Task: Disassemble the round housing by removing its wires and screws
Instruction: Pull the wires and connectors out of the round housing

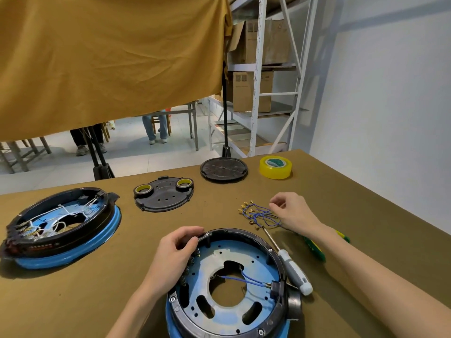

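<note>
A person's left hand curls its fingers over the rim at 10 o'clock of the round housing, open side up near the counter edge; two blue wires remain inside. The right hand pinches a loose wire bundle at 1 o'clock. Two screwdrivers point toward 11.

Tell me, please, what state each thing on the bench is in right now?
Near housing: open, two blue wires attached.
Second housing: open, white wires inside.
Loose blue wires: piled; right hand rests on them.
Left hand: grips near housing's rim.
White-handled screwdriver: lying idle.
Yellow tape: flat.
</note>
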### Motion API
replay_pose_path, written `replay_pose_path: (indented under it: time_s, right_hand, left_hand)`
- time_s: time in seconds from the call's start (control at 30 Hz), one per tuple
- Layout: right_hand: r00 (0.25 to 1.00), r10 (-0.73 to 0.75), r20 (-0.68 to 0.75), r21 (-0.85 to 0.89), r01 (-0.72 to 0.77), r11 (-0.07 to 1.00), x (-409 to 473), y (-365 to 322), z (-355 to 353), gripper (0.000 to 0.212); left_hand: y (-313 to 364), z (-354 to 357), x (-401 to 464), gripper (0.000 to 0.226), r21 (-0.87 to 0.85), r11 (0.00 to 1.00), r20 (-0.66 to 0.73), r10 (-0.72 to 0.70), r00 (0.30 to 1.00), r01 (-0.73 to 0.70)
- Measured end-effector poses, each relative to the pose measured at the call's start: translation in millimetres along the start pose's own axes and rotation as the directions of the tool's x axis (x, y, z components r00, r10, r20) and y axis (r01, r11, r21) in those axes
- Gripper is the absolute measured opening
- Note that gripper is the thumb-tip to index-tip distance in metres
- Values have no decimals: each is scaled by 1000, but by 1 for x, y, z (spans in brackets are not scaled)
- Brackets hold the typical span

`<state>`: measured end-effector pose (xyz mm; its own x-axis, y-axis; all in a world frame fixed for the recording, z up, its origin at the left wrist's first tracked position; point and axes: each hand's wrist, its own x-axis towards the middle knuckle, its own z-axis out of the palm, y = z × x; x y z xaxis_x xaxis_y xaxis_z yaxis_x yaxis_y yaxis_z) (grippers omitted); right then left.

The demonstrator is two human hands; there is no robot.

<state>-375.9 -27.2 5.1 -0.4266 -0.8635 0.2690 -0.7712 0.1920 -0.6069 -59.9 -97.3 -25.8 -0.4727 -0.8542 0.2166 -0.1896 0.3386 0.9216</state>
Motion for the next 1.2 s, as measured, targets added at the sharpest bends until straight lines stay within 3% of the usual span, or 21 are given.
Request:
replay_pose_path:
  time_s: [0.13,0.2,0.27,0.37,0.5,0.63,0.73,1.2]
  right_hand:
    - [974,-192,124,110,179,978,-33,-47,13,11]
    - [959,-218,180,70,208,976,-43,-58,22,8]
    - [960,-188,209,-15,195,981,-49,-60,32,19]
    - [973,-111,204,-24,118,993,-54,-61,42,22]
    - [969,-112,222,-22,119,993,-54,-60,48,40]
    - [961,-143,238,-11,150,989,-48,-64,47,43]
    - [948,-181,263,-30,195,980,-45,-71,50,44]
    - [948,-194,251,-29,208,978,-42,-81,54,47]
  left_hand:
    - [1,0,-2,28,-6,1000,-14,-2,1000,2]
    - [3,0,-4,28,-7,1000,-14,-3,1000,3]
    - [6,-1,-7,26,16,1000,3,5,1000,-5]
    - [12,-2,-14,25,187,976,48,106,993,-113]
    - [28,4,-24,21,443,833,215,261,941,-332]
    - [49,20,-30,22,446,779,446,233,864,-440]
    - [55,35,-31,19,484,731,528,194,826,-481]
    - [51,58,-26,12,409,763,522,253,815,-500]
